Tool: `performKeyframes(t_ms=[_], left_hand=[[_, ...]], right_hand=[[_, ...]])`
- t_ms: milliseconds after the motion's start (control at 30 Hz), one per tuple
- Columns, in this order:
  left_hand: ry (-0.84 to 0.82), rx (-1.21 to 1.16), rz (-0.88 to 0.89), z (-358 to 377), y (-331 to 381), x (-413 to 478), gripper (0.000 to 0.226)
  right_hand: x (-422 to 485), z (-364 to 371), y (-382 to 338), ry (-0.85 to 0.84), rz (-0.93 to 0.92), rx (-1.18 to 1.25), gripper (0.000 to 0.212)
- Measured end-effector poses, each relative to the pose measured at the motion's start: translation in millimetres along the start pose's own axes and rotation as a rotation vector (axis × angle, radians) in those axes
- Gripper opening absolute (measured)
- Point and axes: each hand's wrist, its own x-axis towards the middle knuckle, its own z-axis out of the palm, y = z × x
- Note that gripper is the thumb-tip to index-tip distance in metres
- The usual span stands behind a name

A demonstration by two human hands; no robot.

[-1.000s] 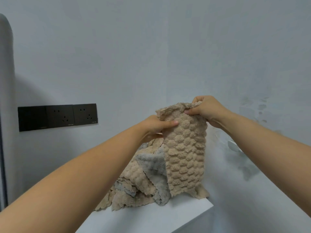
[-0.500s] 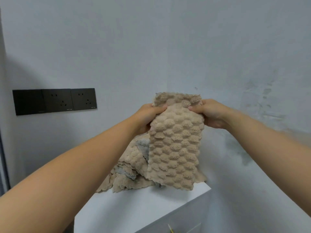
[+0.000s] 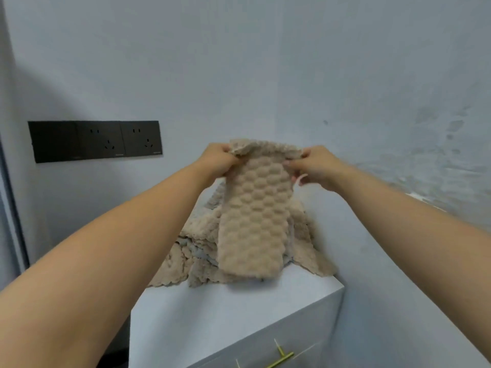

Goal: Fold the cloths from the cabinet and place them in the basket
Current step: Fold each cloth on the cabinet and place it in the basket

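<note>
A beige cloth (image 3: pixel 252 216) covered in a raised honeycomb pattern of rounded bumps. A pile of cloths (image 3: pixel 191 251) in the same beige, with pale grey-blue ones showing between. A white cabinet (image 3: pixel 212 314) with a gold-coloured handle (image 3: pixel 281 359). A pale blue-grey wall (image 3: pixel 186 62), blotched with lighter patches on the right. A black socket panel (image 3: pixel 95 140).

No text, number or brand can be read here. The black socket panel (image 3: pixel 95 140) on the far left wall carries a tiny pale mark near the lower edge of each of its three plates (all too small and blurred to make out as letters).
</note>
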Motion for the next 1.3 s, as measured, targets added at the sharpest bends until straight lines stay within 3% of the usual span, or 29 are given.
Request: performKeyframes(t_ms=[100, 233, 333, 467, 567, 700, 967, 1067, 1300], left_hand=[[0.285, -0.038, 0.264, -11, 29, 23, 0.022], [0.31, -0.011, 0.369, -18, 47, 13, 0.036], [0.168, 0.125, 0.285, -13, 5, -1, 0.022], [0.013, 0.237, 0.144, 2, -69, -27, 0.016], [-0.057, 0.27, 0.106, 11, -103, -47, 0.011], [-0.108, 0.303, 0.076, 23, -128, -68, 0.009], [0.025, 0.19, 0.097, 46, -160, -104, 0.017], [0.078, 0.188, 0.091, 53, -167, -116, 0.035], [0.126, 0.237, 0.06, 68, -184, -156, 0.047]], right_hand=[[18, 3, -29, 0.226, -0.239, 0.135, 0.01], [32, 1, -31, 0.325, -0.317, 0.071, 0.014], [22, 15, 13, 0.204, -0.221, -0.047, 0.022], [-14, 40, 75, 0.073, -0.112, -0.054, 0.008], [-40, 56, 103, 0.049, -0.083, 0.017, 0.027], [-64, 70, 128, 0.057, -0.144, 0.066, 0.03], [-100, 86, 153, 0.09, -0.164, 0.168, 0.034], [-111, 91, 166, 0.106, -0.085, 0.158, 0.033], [-134, 94, 190, 0.09, -0.005, 0.002, 0.007]])
